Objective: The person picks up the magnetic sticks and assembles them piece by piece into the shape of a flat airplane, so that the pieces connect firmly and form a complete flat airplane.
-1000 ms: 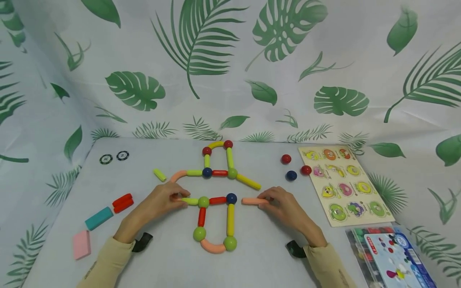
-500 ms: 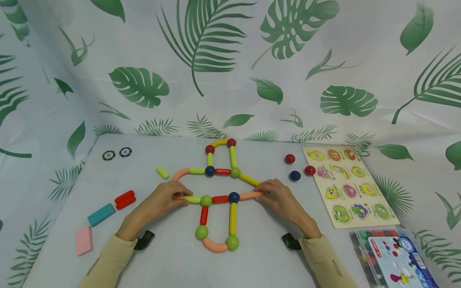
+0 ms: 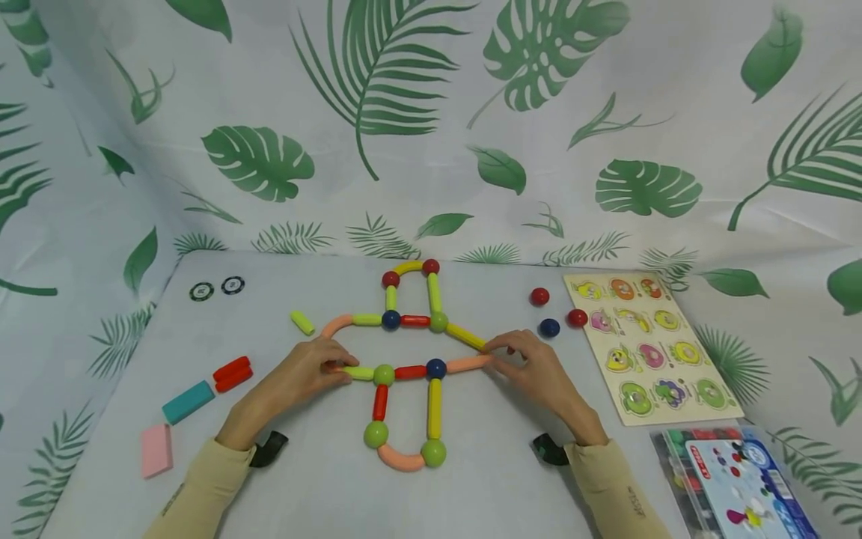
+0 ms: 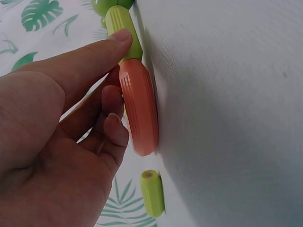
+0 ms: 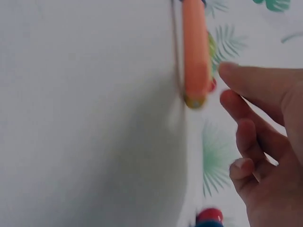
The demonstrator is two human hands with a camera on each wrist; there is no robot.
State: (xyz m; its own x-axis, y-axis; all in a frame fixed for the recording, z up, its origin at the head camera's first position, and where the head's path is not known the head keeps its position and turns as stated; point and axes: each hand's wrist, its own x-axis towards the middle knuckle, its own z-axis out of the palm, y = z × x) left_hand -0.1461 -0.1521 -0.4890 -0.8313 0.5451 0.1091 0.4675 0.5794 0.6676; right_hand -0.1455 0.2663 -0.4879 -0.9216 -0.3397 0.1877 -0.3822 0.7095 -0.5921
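My left hand pinches a light green magnetic rod between thumb and fingers. That rod joins a green ball to a curved orange rod, largely hidden by the hand in the head view. A red rod runs from the green ball to a blue ball. From the blue ball a straight orange rod reaches right, close to the tip of a yellow rod. My right hand is beside those ends; the right wrist view shows its fingertips apart from the orange rod.
A second loop of rods and balls lies behind. Loose balls, a fruit puzzle board and a box of parts are on the right. Blocks, two chips and a loose green rod lie left.
My right hand has brought the straight orange rod left against the blue ball, then released it and drawn slightly away. My left hand keeps its pinch on the light green rod.
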